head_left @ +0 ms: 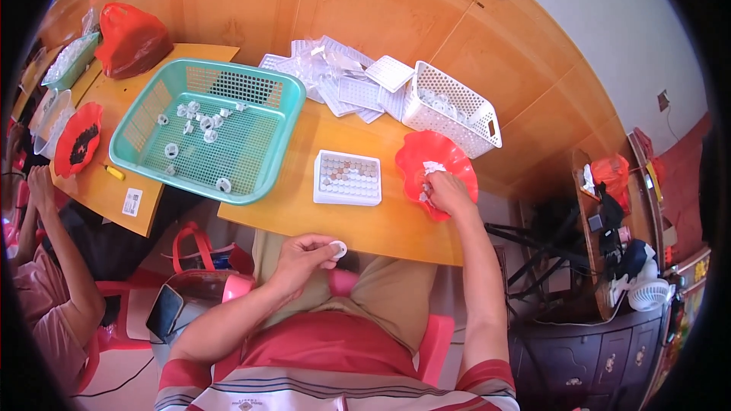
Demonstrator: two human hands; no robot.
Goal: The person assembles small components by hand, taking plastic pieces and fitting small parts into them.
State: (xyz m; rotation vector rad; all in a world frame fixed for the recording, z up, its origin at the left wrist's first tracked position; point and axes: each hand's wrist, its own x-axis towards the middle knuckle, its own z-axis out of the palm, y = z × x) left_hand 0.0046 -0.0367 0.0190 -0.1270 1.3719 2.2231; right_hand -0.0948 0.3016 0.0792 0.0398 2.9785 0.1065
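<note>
Over my lap, just off the table's front edge, my left hand [303, 260] pinches a small round white plastic part [339, 250] between thumb and fingers. My right hand [451, 193] reaches into a red wavy-edged bowl [461, 161] at the right of the table. Small white pieces [432, 168] show beside its fingers, which are bent down into the bowl; what they grip is hidden. Between the hands lies a white tray [347, 199] with rows of small round pieces, some brownish and some white. To its left, a green mesh basket [259, 190] holds several white ring-like parts [209, 125].
Behind the tray are stacked white grid trays [358, 91] and a white perforated basket [449, 128] of clear parts. Farther left are a red bag [133, 42], another red bowl [67, 137] and a yellow-handled tool [114, 172]. A co-worker's arm [65, 259] is at far left.
</note>
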